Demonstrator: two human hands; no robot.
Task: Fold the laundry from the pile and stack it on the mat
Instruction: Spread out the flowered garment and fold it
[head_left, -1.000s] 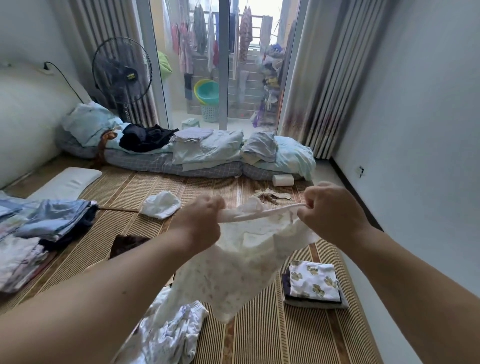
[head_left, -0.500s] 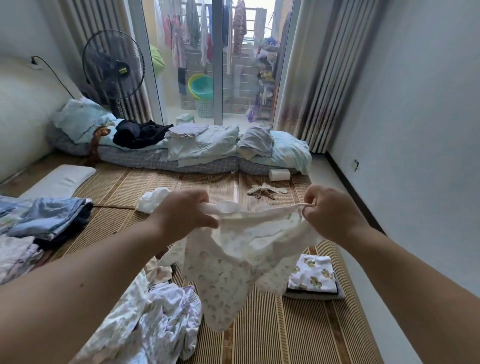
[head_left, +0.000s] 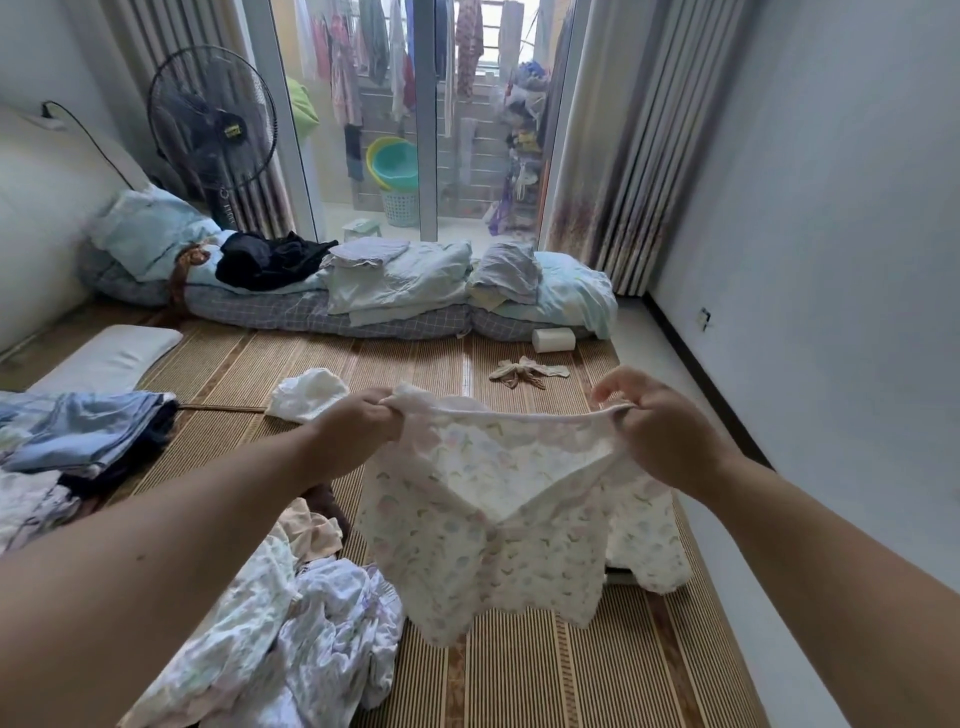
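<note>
Floral garment (head_left: 498, 540) held up over the mat (head_left: 524, 675).
Left hand (head_left: 358, 428) and right hand (head_left: 662, 436) each pinch its top edge; open mat stretches beyond; the pile (head_left: 311, 623), near left, is cut off below.

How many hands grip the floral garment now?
2. The left hand pinches the floral garment at the left end of its top edge; the right hand pinches the right end.

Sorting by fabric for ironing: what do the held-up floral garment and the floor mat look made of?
Floral garment: probably thin soft cotton, matte; it hangs limp and wrinkles. Floor mat: likely woven bamboo or rattan, smooth finish; fine parallel slats with brown bands.
</note>
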